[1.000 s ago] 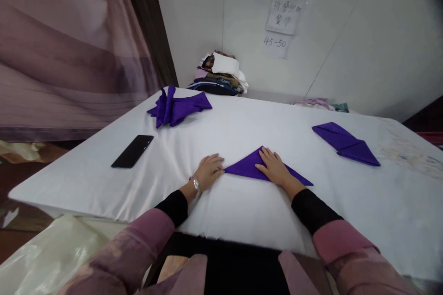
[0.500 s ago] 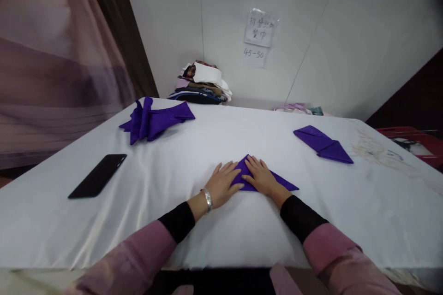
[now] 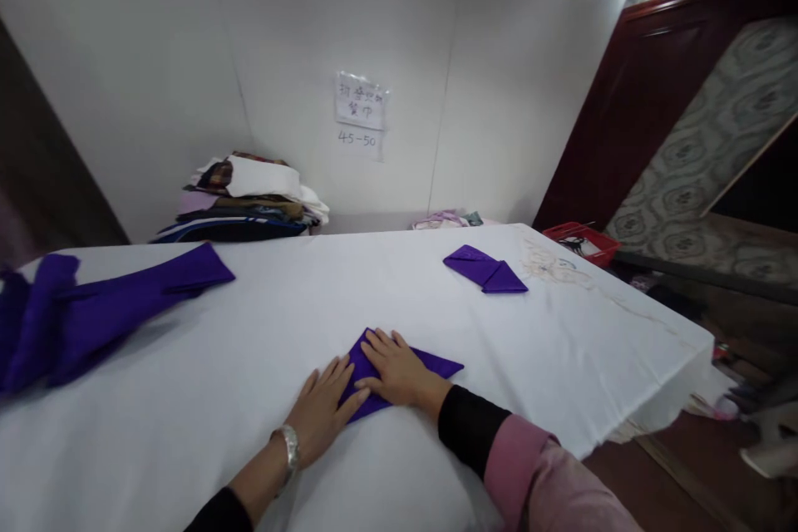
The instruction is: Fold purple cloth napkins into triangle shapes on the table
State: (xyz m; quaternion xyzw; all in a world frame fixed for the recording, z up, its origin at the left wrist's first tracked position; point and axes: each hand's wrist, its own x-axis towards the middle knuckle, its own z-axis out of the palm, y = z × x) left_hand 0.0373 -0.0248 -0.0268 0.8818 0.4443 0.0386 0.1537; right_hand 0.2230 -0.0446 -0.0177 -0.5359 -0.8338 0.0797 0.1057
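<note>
A purple napkin (image 3: 440, 362), folded to pointed ends, lies on the white tablecloth (image 3: 349, 283) in front of me. My left hand (image 3: 321, 411), with a silver bracelet at the wrist, rests flat on its left part, fingers stretched out. On its middle, my right hand (image 3: 396, 370) presses with the palm down and fingers spread. Parts of the napkin are hidden beneath both hands. Further back on the right is a second folded purple napkin (image 3: 477, 266), touched by neither hand.
At the left edge stands a bunched purple cloth shape (image 3: 125, 303). A pile of folded clothes (image 3: 255, 191) sits behind the table's far edge, near small pale cloths (image 3: 442, 219). Paper signs (image 3: 362, 104) hang on the wall. A red basket (image 3: 583, 243) is beyond the right corner.
My view has turned to the right, so things appear further left and the black flat object has left the frame. Both hands stay flat on the napkin.
</note>
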